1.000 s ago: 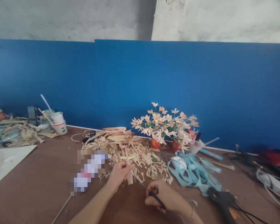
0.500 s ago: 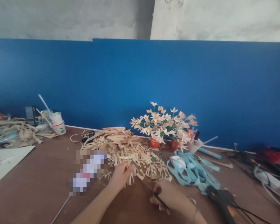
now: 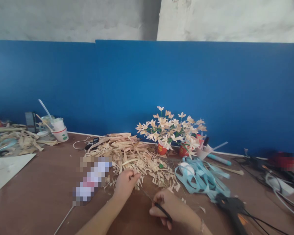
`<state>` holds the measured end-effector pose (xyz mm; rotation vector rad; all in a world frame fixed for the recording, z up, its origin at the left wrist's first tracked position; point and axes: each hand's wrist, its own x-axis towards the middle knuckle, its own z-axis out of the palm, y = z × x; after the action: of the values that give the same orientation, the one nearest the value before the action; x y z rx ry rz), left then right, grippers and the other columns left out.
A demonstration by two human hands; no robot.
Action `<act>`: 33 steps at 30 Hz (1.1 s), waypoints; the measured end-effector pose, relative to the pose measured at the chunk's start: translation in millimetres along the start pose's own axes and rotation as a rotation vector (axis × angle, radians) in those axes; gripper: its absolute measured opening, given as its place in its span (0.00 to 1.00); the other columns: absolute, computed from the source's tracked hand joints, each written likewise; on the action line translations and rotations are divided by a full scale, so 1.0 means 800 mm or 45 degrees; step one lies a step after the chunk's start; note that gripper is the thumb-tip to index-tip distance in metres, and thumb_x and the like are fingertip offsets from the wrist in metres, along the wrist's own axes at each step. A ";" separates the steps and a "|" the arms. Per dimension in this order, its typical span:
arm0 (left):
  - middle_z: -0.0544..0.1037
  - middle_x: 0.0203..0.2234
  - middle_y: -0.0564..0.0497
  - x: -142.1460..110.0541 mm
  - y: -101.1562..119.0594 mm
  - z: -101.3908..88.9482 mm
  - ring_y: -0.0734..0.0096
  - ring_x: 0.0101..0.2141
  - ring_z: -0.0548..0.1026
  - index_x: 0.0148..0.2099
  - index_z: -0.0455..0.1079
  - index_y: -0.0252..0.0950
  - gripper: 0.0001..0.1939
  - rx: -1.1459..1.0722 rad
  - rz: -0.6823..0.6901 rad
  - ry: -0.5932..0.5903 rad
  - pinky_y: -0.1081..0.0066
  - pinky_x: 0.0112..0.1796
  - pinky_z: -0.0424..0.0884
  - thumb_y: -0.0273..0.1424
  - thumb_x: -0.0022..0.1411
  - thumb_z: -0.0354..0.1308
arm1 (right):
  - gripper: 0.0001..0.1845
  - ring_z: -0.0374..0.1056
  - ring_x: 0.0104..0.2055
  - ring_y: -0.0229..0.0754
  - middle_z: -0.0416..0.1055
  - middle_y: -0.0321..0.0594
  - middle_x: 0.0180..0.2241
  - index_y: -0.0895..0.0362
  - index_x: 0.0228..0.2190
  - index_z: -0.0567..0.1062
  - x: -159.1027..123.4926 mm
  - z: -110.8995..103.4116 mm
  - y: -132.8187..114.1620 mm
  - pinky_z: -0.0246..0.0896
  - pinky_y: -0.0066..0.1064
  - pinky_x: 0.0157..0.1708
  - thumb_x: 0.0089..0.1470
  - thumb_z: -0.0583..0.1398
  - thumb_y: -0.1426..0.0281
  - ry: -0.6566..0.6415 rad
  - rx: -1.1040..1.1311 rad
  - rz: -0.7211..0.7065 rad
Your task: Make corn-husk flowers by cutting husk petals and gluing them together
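Observation:
My left hand [image 3: 125, 182] is closed in a pinch on a thin pale straw strip at the near edge of a heap of straw cuttings [image 3: 132, 156]. To its right my right hand [image 3: 168, 205] is wrapped round the black handles of a pair of scissors [image 3: 159, 206], whose thin blades point up and left toward the left hand. Both hands rest low over the brown table [image 3: 34, 195].
Straw flowers in red pots [image 3: 171, 132] stand at the blue back wall. A tangle of light blue ribbon [image 3: 201, 178] and a black glue gun [image 3: 231, 209] lie to the right, cables beyond. A paper cup [image 3: 60, 130], more straw and a white sheet [image 3: 5, 168] lie left.
My right hand with the scissors slid right, then came back left and nearer the left hand. The left hand stays pinched at the straw heap.

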<state>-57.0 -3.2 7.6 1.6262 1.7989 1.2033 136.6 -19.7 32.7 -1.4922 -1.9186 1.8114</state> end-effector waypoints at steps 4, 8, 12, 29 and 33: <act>0.62 0.13 0.56 -0.003 0.000 0.002 0.74 0.20 0.59 0.15 0.61 0.36 0.21 0.200 -0.042 -0.087 0.74 0.24 0.51 0.44 0.50 0.56 | 0.07 0.55 0.08 0.29 0.63 0.28 0.10 0.57 0.18 0.65 0.001 -0.003 0.006 0.42 0.17 0.07 0.39 0.59 0.68 0.029 -0.080 0.058; 0.67 0.16 0.55 -0.002 0.002 -0.001 0.73 0.21 0.61 0.20 0.67 0.36 0.17 0.175 -0.065 -0.169 0.74 0.25 0.51 0.43 0.52 0.55 | 0.08 0.53 0.07 0.28 0.62 0.28 0.09 0.57 0.15 0.65 -0.004 -0.006 0.003 0.43 0.18 0.07 0.39 0.58 0.69 0.020 -0.111 0.066; 0.66 0.15 0.56 -0.001 0.000 -0.002 0.73 0.21 0.61 0.19 0.66 0.36 0.16 0.160 -0.095 -0.190 0.75 0.25 0.51 0.41 0.52 0.54 | 0.09 0.54 0.08 0.28 0.62 0.28 0.09 0.57 0.15 0.64 -0.006 -0.008 0.001 0.43 0.17 0.07 0.40 0.58 0.70 0.027 -0.098 0.035; 0.53 0.11 0.60 0.004 -0.005 0.000 0.76 0.19 0.55 0.15 0.53 0.36 0.21 -0.003 -0.185 -0.080 0.75 0.23 0.48 0.42 0.48 0.56 | 0.09 0.55 0.09 0.30 0.62 0.28 0.10 0.57 0.18 0.65 0.003 -0.006 0.008 0.46 0.19 0.08 0.40 0.60 0.66 0.042 -0.092 0.041; 0.61 0.12 0.58 0.004 0.002 -0.001 0.76 0.19 0.60 0.19 0.60 0.35 0.20 -0.467 -0.336 -0.077 0.75 0.23 0.56 0.46 0.48 0.57 | 0.10 0.60 0.16 0.32 0.64 0.29 0.16 0.57 0.25 0.66 0.009 -0.012 0.007 0.53 0.20 0.14 0.39 0.61 0.67 0.175 0.077 -0.201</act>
<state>-57.9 -0.3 10.1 1.1684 1.5825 1.2562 142.1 -9.2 27.4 -1.3661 -1.8427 1.6403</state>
